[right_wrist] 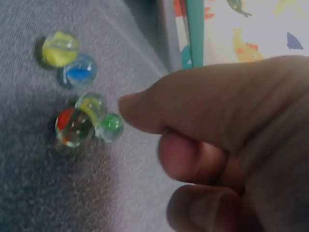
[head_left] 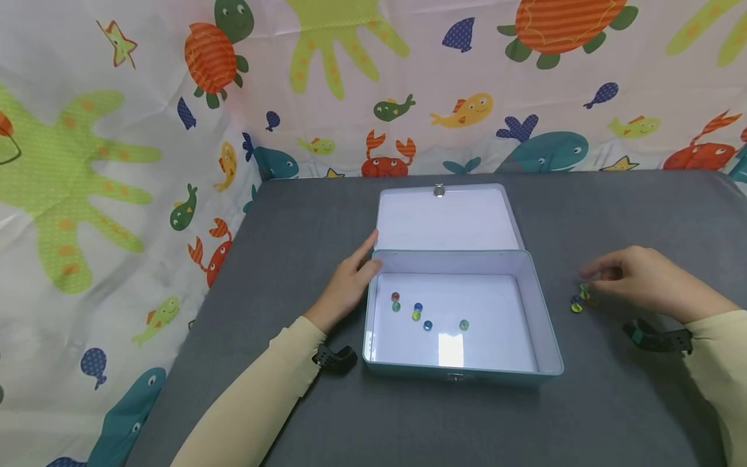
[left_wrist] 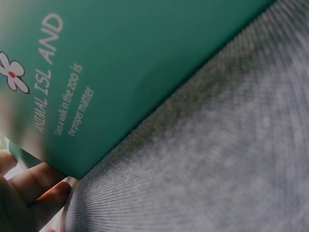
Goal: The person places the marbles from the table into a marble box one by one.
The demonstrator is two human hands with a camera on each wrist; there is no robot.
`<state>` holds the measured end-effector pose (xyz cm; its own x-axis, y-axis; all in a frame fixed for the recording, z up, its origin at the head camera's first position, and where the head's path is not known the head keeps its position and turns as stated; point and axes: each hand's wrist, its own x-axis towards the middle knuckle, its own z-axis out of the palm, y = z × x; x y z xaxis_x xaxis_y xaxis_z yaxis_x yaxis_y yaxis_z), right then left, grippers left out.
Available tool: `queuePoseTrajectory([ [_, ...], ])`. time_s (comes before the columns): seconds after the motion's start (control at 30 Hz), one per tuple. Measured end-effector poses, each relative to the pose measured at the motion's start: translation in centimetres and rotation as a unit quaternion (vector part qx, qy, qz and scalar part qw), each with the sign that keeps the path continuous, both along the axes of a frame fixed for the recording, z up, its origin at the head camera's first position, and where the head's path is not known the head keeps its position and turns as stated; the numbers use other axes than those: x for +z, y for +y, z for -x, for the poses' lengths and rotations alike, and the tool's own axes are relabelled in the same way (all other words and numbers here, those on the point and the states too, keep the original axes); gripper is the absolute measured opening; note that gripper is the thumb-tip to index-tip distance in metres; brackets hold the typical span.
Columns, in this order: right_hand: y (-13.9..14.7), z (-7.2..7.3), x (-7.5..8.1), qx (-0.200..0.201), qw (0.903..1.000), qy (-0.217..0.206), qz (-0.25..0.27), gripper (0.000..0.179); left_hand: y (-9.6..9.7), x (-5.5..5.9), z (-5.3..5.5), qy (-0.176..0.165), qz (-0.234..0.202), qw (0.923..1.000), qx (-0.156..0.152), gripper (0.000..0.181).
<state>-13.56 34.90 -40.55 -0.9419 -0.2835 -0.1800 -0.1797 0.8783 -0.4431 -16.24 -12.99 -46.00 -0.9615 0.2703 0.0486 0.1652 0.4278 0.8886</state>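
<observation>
A green tin box (head_left: 461,373) with a white inside lies with its lid (head_left: 446,217) folded back. My left hand (head_left: 345,285) rests on its back left corner, with the thumb at the rim and the index finger along the lid's edge. The left wrist view shows fingers (left_wrist: 38,181) beside the box's lettered green side (left_wrist: 120,72). My right hand (head_left: 648,282) hovers by a small cluster of glass marbles right of the box. Its thumb tip is close to a green marble (right_wrist: 111,128), beside a red marble (right_wrist: 72,128). A yellow marble (right_wrist: 60,48) and a blue marble (right_wrist: 79,70) sit just apart.
Several marbles lie inside the box, among them a red-brown marble (head_left: 395,296) and a pale green marble (head_left: 463,325). A grey cloth (head_left: 292,220) covers the table. Behind and to the left hangs a sea-animal curtain (head_left: 344,130). Each wrist wears a black band.
</observation>
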Motion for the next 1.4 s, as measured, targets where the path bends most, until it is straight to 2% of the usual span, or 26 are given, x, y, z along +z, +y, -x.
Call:
queuePoseTrajectory([
  [0.2,0.6,0.3,-0.6,0.017,0.9998,-0.004,-0.005,0.024,0.1,0.1,-0.1,-0.001,-0.003,1.0000,0.001,0.066],
  [0.6,0.5,0.6,-0.9,0.013,0.9998,-0.007,-0.016,0.027,0.1,0.4,0.1,-0.004,0.001,1.0000,0.008,0.066],
  [0.77,0.6,0.6,-1.1,0.017,0.9997,0.006,-0.015,0.026,0.0,0.5,0.1,-0.003,0.008,0.9999,0.008,0.066],
  [1.07,0.1,0.5,-0.6,-0.014,0.9999,0.007,0.006,0.031,-0.1,0.4,0.1,-0.003,0.010,0.9999,0.009,0.067],
  [1.2,-0.1,0.3,-0.2,-0.026,0.9995,0.018,0.005,0.033,-0.1,0.4,0.2,-0.004,0.012,0.9999,0.010,0.066],
  [1.4,-0.6,-0.2,0.3,-0.045,0.9977,0.050,0.007,0.024,0.0,0.4,0.1,-0.007,0.014,0.9998,0.010,0.066],
])
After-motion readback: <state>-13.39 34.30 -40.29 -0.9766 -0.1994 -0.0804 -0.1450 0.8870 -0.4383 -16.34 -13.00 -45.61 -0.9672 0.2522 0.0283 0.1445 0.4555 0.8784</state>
